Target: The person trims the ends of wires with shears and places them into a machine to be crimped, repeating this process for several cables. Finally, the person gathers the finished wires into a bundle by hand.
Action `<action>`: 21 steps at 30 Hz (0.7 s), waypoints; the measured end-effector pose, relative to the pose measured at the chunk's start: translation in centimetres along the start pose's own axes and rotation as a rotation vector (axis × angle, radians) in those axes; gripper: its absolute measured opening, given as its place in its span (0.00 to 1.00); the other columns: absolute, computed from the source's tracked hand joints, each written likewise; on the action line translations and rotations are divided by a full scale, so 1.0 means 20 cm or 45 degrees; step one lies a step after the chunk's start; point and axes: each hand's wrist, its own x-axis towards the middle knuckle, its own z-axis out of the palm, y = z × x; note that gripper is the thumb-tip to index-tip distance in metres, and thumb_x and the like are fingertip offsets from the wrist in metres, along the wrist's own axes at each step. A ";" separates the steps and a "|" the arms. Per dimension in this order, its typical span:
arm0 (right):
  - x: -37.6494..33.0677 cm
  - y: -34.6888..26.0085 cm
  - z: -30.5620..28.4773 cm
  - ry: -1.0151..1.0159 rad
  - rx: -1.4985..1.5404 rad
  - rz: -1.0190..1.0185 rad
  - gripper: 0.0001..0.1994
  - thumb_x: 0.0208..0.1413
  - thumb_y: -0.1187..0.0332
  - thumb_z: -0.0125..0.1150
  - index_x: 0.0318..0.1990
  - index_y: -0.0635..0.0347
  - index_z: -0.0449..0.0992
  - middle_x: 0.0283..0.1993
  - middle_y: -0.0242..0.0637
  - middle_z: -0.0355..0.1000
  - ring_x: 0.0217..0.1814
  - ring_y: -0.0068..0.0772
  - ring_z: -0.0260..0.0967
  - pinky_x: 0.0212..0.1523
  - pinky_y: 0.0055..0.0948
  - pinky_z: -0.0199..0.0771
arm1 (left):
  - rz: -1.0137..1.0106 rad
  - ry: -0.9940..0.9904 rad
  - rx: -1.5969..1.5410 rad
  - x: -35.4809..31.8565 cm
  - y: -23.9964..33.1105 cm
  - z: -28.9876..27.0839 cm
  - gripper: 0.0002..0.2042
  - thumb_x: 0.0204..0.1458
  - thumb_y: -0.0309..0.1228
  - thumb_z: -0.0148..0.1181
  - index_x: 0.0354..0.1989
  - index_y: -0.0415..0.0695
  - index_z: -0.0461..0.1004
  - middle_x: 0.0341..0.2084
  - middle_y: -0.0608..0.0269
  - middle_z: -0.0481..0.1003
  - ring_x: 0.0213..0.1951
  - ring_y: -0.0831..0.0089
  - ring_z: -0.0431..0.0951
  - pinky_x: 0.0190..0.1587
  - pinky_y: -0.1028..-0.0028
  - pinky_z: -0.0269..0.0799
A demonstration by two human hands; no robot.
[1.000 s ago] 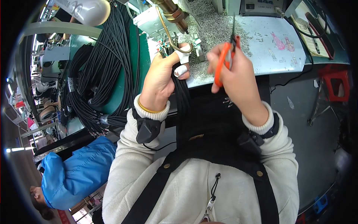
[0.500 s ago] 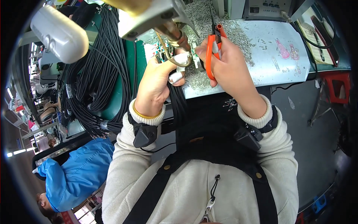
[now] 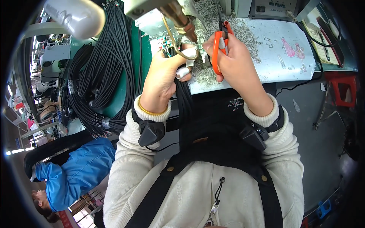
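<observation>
My left hand (image 3: pixel 161 74), with white tape on its thumb and a finger, is closed around the upper end of a bundle of black cables (image 3: pixel 183 100). Coloured wire ends (image 3: pixel 166 46) show beside its thumb. Orange-handled pliers (image 3: pixel 216 53) rest in my right hand (image 3: pixel 239 59), their dark jaws pointing away from me. The fingertips of this hand reach a small pale metal part (image 3: pixel 204 51) between my hands; whether they pinch it is hard to see. Just above that part is the copper-coloured tip (image 3: pixel 190 30) of a bench machine, with a bent brass tube (image 3: pixel 170 41) alongside.
Many small metal pins (image 3: pixel 243 36) lie heaped on the white sheet (image 3: pixel 273 72). Coils of black cable (image 3: pixel 102 72) cover the green mat at left. A white lamp-like housing (image 3: pixel 74 17) hangs upper left. A person in blue (image 3: pixel 83 167) sits at lower left, near a red stool (image 3: pixel 344 89) opposite.
My view has shifted slightly, and the machine head and white housing sit higher in it. Both hands keep their holds; the pliers have tilted a little in my right hand.
</observation>
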 end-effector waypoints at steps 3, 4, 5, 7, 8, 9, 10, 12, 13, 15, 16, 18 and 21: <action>-0.03 0.00 -0.01 -0.010 0.030 -0.045 0.08 0.52 0.66 0.51 0.30 0.63 0.65 0.15 0.24 0.56 0.11 0.13 0.52 0.10 0.14 0.54 | 0.033 0.011 0.008 -0.04 -0.02 -0.01 0.08 0.43 0.22 0.57 0.32 0.36 0.70 0.19 0.63 0.69 0.16 0.80 0.66 0.15 0.81 0.59; -0.06 -0.01 -0.01 -0.042 0.079 -0.022 0.08 0.52 0.66 0.51 0.30 0.63 0.65 0.16 0.24 0.57 0.11 0.13 0.52 0.10 0.14 0.55 | 0.036 0.010 0.006 -0.06 -0.02 -0.01 0.08 0.43 0.22 0.57 0.32 0.36 0.70 0.19 0.63 0.69 0.16 0.80 0.66 0.15 0.81 0.59; -0.09 -0.03 -0.01 -0.074 0.128 0.002 0.08 0.52 0.67 0.51 0.30 0.62 0.65 0.17 0.25 0.57 0.11 0.13 0.52 0.10 0.14 0.55 | -0.001 -0.025 -0.071 -0.09 -0.02 -0.02 0.08 0.43 0.22 0.56 0.33 0.36 0.70 0.20 0.63 0.70 0.18 0.79 0.67 0.17 0.80 0.61; -0.13 -0.04 -0.02 -0.107 0.176 0.023 0.07 0.52 0.67 0.51 0.30 0.62 0.65 0.17 0.25 0.58 0.11 0.14 0.52 0.10 0.14 0.55 | -0.076 -0.097 -0.222 -0.16 -0.03 -0.02 0.08 0.44 0.21 0.55 0.34 0.35 0.70 0.22 0.63 0.71 0.23 0.77 0.70 0.21 0.80 0.65; -0.16 -0.04 -0.03 -0.061 0.142 0.005 0.07 0.52 0.68 0.51 0.30 0.62 0.65 0.18 0.25 0.58 0.12 0.14 0.52 0.11 0.14 0.55 | -0.072 -0.098 -0.222 -0.19 -0.04 -0.02 0.08 0.44 0.21 0.55 0.34 0.35 0.70 0.22 0.63 0.71 0.23 0.77 0.70 0.21 0.80 0.65; -0.17 -0.04 -0.04 -0.018 0.108 -0.011 0.07 0.51 0.68 0.52 0.31 0.63 0.66 0.19 0.25 0.59 0.12 0.14 0.52 0.12 0.14 0.55 | 0.016 -0.026 -0.121 -0.22 -0.06 -0.02 0.10 0.44 0.21 0.55 0.37 0.35 0.69 0.25 0.62 0.71 0.26 0.75 0.71 0.25 0.77 0.66; -0.19 -0.04 -0.04 0.026 0.074 -0.028 0.07 0.51 0.68 0.52 0.32 0.63 0.66 0.19 0.26 0.59 0.12 0.14 0.52 0.12 0.14 0.55 | 0.105 0.047 -0.020 -0.25 -0.08 -0.02 0.12 0.45 0.22 0.54 0.39 0.36 0.68 0.28 0.60 0.72 0.30 0.73 0.72 0.30 0.75 0.68; -0.23 -0.04 -0.02 0.096 -0.065 -0.232 0.07 0.51 0.69 0.53 0.33 0.63 0.67 0.19 0.26 0.60 0.13 0.14 0.53 0.13 0.14 0.56 | 0.195 0.119 0.080 -0.30 -0.13 -0.01 0.13 0.46 0.23 0.53 0.42 0.36 0.67 0.31 0.59 0.72 0.33 0.70 0.72 0.34 0.73 0.69; -0.25 -0.04 -0.01 0.169 -0.204 -0.432 0.07 0.50 0.70 0.54 0.33 0.64 0.67 0.18 0.26 0.60 0.13 0.14 0.54 0.14 0.14 0.56 | 0.298 0.090 0.143 -0.32 -0.16 0.02 0.12 0.45 0.22 0.54 0.40 0.36 0.68 0.29 0.60 0.72 0.32 0.72 0.72 0.33 0.75 0.69; -0.28 -0.04 0.00 0.240 -0.341 -0.634 0.07 0.49 0.71 0.55 0.34 0.65 0.68 0.18 0.26 0.61 0.14 0.14 0.54 0.15 0.15 0.56 | 0.501 0.035 0.272 -0.35 -0.21 0.05 0.09 0.45 0.21 0.55 0.36 0.37 0.71 0.26 0.63 0.72 0.29 0.77 0.73 0.30 0.79 0.68; -0.29 -0.04 0.01 0.146 -0.435 -0.672 0.06 0.49 0.72 0.55 0.34 0.65 0.69 0.18 0.26 0.61 0.14 0.14 0.55 0.16 0.15 0.56 | 0.503 0.035 0.273 -0.37 -0.22 0.06 0.09 0.45 0.21 0.55 0.36 0.37 0.71 0.26 0.63 0.72 0.29 0.77 0.73 0.30 0.79 0.68; -0.32 -0.04 0.01 -0.040 -0.628 -0.746 0.05 0.48 0.74 0.57 0.33 0.65 0.71 0.17 0.26 0.63 0.16 0.14 0.57 0.17 0.15 0.55 | 0.349 -0.073 0.366 -0.38 -0.24 0.06 0.08 0.44 0.21 0.56 0.35 0.37 0.70 0.26 0.64 0.72 0.28 0.77 0.72 0.30 0.80 0.67; -0.34 -0.09 -0.01 -0.045 -0.161 -0.283 0.04 0.47 0.73 0.58 0.29 0.65 0.72 0.16 0.28 0.64 0.17 0.14 0.58 0.17 0.15 0.56 | 0.237 -0.114 0.235 -0.38 -0.23 0.06 0.08 0.44 0.20 0.56 0.34 0.36 0.70 0.26 0.64 0.72 0.28 0.78 0.71 0.29 0.80 0.66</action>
